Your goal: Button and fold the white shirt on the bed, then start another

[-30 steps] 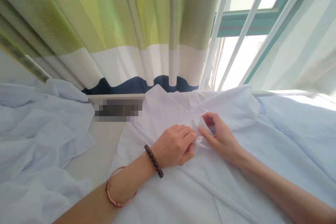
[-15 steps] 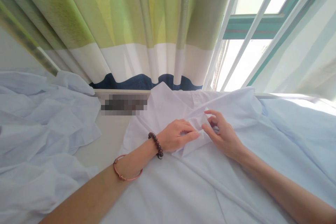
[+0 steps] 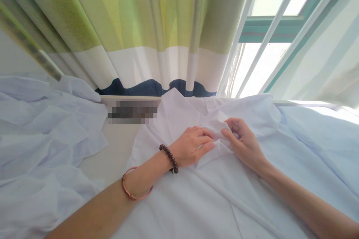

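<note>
A white garment [image 3: 179, 198] with seams and what looks like a collar lies spread and wrinkled before me. On its upper middle rests my left hand [image 3: 192, 147], palm down, with fingers stretched out, thumb apart from them and fingertips touching the cloth. To the right, my right hand [image 3: 244, 143] pinches a raised fold of this garment between thumb and fingers. The fold runs between the two hands. A dark bead bracelet [image 3: 170, 158] and a copper-coloured bangle [image 3: 131, 196] are on my left wrist and forearm.
Crumpled white cloth [image 3: 42, 138] is heaped at the left on a pale surface [image 3: 97, 160]. Pale bluish cloth [image 3: 322, 138] lies at the right. Behind hang green-and-white curtains [image 3: 126, 15], beside a window with white bars [image 3: 269, 33]. A pixelated patch [image 3: 131, 112] hides something near the back edge.
My right hand has moved slightly right and closed on the fold of the garment. My left fingers have spread a little, and the cloth between the hands has shifted.
</note>
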Available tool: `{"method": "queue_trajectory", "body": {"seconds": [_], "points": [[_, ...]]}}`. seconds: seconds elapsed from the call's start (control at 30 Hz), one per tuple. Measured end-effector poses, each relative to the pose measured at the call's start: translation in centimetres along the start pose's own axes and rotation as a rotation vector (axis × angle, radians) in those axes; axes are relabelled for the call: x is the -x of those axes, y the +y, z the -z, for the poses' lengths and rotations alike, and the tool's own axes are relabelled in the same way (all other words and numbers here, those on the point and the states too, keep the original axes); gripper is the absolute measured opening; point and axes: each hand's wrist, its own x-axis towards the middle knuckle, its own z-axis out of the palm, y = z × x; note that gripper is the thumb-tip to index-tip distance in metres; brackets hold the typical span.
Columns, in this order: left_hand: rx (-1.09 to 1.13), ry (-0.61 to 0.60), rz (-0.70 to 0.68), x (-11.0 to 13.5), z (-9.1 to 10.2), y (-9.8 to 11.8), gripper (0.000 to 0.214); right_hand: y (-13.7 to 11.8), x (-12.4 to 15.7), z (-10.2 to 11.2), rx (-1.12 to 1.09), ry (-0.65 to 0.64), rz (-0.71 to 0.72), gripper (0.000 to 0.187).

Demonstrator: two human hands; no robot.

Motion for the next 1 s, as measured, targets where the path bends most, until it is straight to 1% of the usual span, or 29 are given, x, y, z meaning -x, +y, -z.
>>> {"method": "queue_trajectory", "body": {"seconds": [0.17,0.33,0.4,0.5,0.57,0.63,0.7,0.77,0.8,0.87,0.93,1.0], "points": [[-0.035,-0.002,-0.012,0.1,-0.1,-0.1,0.028,0.1,0.1,0.0,0.045,-0.087,0.000,0.025],[-0.186,0.042,0.057,0.2,-0.4,0.4,0.031,-0.1,0.2,0.0,0.093,-0.129,0.025,0.025],[-0.258,0.035,0.101,0.3,-0.5,0.6,0.040,-0.2,0.2,0.1,0.080,-0.102,0.031,0.024],[-0.323,-0.021,0.170,0.4,-0.6,0.7,0.058,-0.5,0.2,0.2,-0.006,0.007,0.013,0.026],[-0.336,-0.068,0.204,0.4,-0.7,0.7,0.062,-0.6,0.2,0.3,-0.092,0.070,-0.008,0.031],[-0.337,-0.114,0.225,0.4,-0.7,0.7,0.063,-0.7,0.3,0.3,-0.153,0.094,-0.022,0.034],[-0.338,-0.146,0.233,0.5,-0.7,0.8,0.065,-0.8,0.2,0.4,-0.154,0.102,-0.037,0.033],[-0.345,-0.158,0.233,0.7,-0.7,0.8,0.068,-0.8,0.1,0.4,-0.096,0.101,-0.048,0.025],[-0.350,-0.160,0.231,0.8,-0.6,0.8,0.071,-0.7,0.1,0.4,-0.059,0.094,-0.047,0.021],[-0.361,-0.167,0.223,1.0,-0.6,0.9,0.075,-0.6,-0.1,0.4,0.005,0.059,-0.034,0.019],[-0.368,-0.155,0.212,1.1,-0.6,1.0,0.072,-0.5,-0.2,0.3,0.038,0.014,-0.010,0.020],[-0.369,-0.105,0.180,1.1,-0.6,1.2,0.063,-0.3,-0.3,0.3,0.058,-0.014,0.020,0.021]]}}
